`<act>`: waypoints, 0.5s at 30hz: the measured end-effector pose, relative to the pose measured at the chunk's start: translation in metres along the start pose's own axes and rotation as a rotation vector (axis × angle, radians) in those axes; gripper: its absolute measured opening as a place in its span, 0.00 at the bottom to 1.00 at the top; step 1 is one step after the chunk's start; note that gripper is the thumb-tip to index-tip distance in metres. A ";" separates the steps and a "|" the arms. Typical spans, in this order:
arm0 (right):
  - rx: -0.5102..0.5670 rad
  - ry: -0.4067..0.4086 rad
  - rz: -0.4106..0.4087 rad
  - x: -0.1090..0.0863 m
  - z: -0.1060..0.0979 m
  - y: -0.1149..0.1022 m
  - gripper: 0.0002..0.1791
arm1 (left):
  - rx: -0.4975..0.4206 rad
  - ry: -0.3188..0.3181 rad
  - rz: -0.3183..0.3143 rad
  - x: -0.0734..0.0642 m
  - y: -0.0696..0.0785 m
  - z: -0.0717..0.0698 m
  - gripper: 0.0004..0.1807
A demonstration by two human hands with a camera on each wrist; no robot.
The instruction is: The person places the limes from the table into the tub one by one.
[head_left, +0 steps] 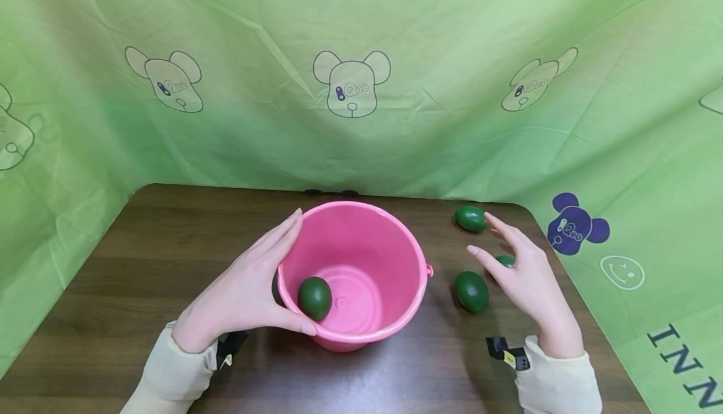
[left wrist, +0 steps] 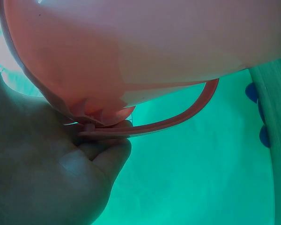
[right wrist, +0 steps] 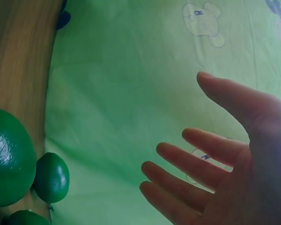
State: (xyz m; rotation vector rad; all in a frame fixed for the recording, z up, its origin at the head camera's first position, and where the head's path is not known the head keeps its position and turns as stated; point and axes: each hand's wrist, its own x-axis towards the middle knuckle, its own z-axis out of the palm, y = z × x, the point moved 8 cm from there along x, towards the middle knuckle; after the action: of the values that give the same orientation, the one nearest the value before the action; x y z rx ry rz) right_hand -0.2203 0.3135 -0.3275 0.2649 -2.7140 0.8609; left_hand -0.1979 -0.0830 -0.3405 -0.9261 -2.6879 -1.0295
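A pink plastic bucket (head_left: 367,232) stands on the table, its mouth facing up. My left hand (head_left: 245,291) grips its left rim, thumb along the near edge and fingers round the outer side. The left wrist view shows the bucket's curved handle (left wrist: 192,112) hanging down beside those fingers. Inside, a dark green oval fruit (head_left: 314,298) lies against the left wall. My right hand (head_left: 528,276) hovers over the right side with thumb and fingers spread, holding nothing. Around it lie a far green fruit (head_left: 470,219), a near one (head_left: 471,291) and one partly hidden (head_left: 504,261) behind the hand.
The brown wooden table (head_left: 169,263) has rounded far corners. Green cloth (head_left: 254,138) printed with bear heads hangs behind it and along both sides, close to the table's edges. Dark straps (head_left: 511,354) are worn at the wrists.
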 end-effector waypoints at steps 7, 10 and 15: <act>-0.012 -0.058 0.021 -0.001 0.003 0.009 0.39 | -0.002 -0.002 -0.002 0.000 0.001 -0.001 0.78; -0.027 -0.093 0.043 -0.002 0.006 0.013 0.39 | 0.000 -0.002 -0.004 0.000 0.001 -0.002 0.78; -0.070 -0.175 0.062 -0.004 0.012 0.019 0.39 | 0.004 -0.003 -0.001 0.001 0.001 -0.002 0.78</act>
State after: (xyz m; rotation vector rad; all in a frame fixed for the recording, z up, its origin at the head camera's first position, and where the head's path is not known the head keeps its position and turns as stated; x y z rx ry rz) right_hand -0.2243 0.3223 -0.3488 0.2530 -2.9223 0.7919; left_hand -0.1978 -0.0830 -0.3383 -0.9262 -2.6925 -1.0231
